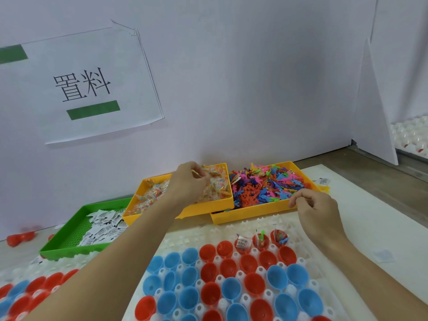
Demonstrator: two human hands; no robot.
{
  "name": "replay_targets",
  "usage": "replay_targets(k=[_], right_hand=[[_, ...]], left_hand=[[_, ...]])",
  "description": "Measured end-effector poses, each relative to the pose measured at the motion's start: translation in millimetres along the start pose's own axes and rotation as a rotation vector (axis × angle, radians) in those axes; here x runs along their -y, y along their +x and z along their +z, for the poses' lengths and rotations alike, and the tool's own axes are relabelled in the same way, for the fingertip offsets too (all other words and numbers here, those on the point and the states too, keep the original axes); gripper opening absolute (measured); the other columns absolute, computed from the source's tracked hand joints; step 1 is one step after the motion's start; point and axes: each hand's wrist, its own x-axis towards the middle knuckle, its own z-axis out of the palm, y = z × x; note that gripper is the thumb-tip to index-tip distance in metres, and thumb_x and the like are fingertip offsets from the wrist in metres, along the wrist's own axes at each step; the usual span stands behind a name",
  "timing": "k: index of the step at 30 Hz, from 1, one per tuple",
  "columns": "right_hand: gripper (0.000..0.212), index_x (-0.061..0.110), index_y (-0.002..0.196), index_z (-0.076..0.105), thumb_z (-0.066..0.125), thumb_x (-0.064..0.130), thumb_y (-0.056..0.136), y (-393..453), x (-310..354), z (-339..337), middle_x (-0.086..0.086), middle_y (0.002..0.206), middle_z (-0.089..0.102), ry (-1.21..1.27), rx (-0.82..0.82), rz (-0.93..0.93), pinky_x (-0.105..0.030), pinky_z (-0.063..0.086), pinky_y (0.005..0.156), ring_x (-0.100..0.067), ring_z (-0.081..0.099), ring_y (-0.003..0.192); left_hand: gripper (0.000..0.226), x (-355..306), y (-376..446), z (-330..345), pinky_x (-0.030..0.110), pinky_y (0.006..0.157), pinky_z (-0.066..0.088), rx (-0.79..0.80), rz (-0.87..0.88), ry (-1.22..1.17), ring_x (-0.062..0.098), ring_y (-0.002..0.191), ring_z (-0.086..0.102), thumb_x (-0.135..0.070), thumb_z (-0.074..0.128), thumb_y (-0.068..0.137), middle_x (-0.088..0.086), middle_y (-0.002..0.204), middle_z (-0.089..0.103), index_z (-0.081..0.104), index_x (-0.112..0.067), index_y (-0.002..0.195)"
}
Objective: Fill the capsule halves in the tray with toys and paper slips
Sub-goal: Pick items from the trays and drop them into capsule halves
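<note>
A white tray (234,230) in front of me holds several red and blue capsule halves (231,288). Three red halves (261,242) in its far row contain toys and slips. My left hand (188,181) reaches into the yellow bin (208,208) of clear packets with coloured beads (215,181) and pinches a packet. My right hand (315,209) hovers at the front rim of the yellow bin (250,215) of small coloured plastic figures (266,186), fingers curled; whether it holds anything is unclear. A green tray (62,244) at the left holds paper slips (104,225).
A second tray of red and blue halves (30,290) lies at the lower left. Loose red halves (19,238) sit by the white wall (231,89). A loose slip (324,181) lies on the white mat at the right. A white divider panel (370,112) stands at the right.
</note>
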Motion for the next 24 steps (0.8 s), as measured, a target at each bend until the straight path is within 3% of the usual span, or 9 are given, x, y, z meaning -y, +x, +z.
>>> replay_targets(k=[4, 9, 14, 18, 21, 24], right_hand=[[0.043, 0.007, 0.050, 0.056, 0.045, -0.003, 0.090, -0.6, -0.4, -1.2, -0.008, 0.052, 0.054, -0.022, 0.099, -0.024, -0.031, 0.042, 0.053, -0.016, 0.051, 0.056], [0.042, 0.003, 0.049, 0.054, 0.044, -0.007, 0.088, -0.6, 0.5, -2.0, -0.009, 0.049, 0.050, 0.009, 0.114, -0.038, -0.029, 0.035, 0.053, -0.015, 0.047, 0.053], [0.042, 0.003, 0.050, 0.056, 0.045, -0.006, 0.090, -0.1, -0.5, -1.0, -0.009, 0.050, 0.052, -0.001, 0.118, -0.047, -0.028, 0.035, 0.054, -0.017, 0.049, 0.054], [0.043, 0.004, 0.051, 0.057, 0.045, -0.005, 0.091, 0.6, -0.9, -0.6, -0.008, 0.050, 0.052, -0.008, 0.113, -0.048, -0.027, 0.035, 0.054, -0.016, 0.049, 0.055], [0.042, 0.004, 0.052, 0.058, 0.045, -0.004, 0.091, 0.6, -0.7, -0.9, -0.006, 0.050, 0.051, -0.008, 0.115, -0.054, -0.027, 0.036, 0.054, -0.016, 0.049, 0.055], [0.042, 0.005, 0.053, 0.059, 0.045, -0.003, 0.092, 0.4, -0.5, -0.5, -0.005, 0.051, 0.052, -0.006, 0.115, -0.058, -0.026, 0.035, 0.054, -0.015, 0.049, 0.055]], left_hand=[[0.006, -2.8, -6.9, -7.9, 0.023, 0.046, 0.041, -0.113, 0.093, -0.052, 0.017, 0.060, 0.062, -0.020, 0.061, 0.096, 0.007, 0.078, 0.069, 0.061, -0.014, 0.095], [0.005, -0.4, -19.7, -13.9, 0.031, 0.050, 0.052, -0.167, 0.196, -0.031, 0.015, 0.055, 0.063, -0.019, 0.059, 0.097, 0.002, 0.073, 0.067, 0.059, -0.022, 0.093], [0.004, 4.6, -36.5, -17.7, 0.038, 0.063, 0.060, -0.045, 0.126, -0.094, 0.016, 0.060, 0.067, -0.017, 0.060, 0.094, 0.002, 0.072, 0.067, 0.060, -0.019, 0.090], [0.012, 6.1, -55.4, -16.3, 0.023, 0.057, 0.055, 0.091, -0.040, -0.419, 0.020, 0.065, 0.070, -0.004, 0.063, 0.091, 0.007, 0.071, 0.070, 0.059, -0.010, 0.081], [0.016, 6.7, -70.5, -11.3, 0.023, 0.057, 0.055, 0.197, -0.131, -0.617, 0.023, 0.065, 0.069, 0.003, 0.060, 0.092, 0.016, 0.078, 0.071, 0.060, -0.009, 0.081], [0.015, 10.0, -81.8, -7.7, 0.025, 0.062, 0.055, 0.269, -0.099, -0.545, 0.023, 0.069, 0.070, 0.003, 0.060, 0.092, 0.017, 0.081, 0.072, 0.067, -0.007, 0.084]])
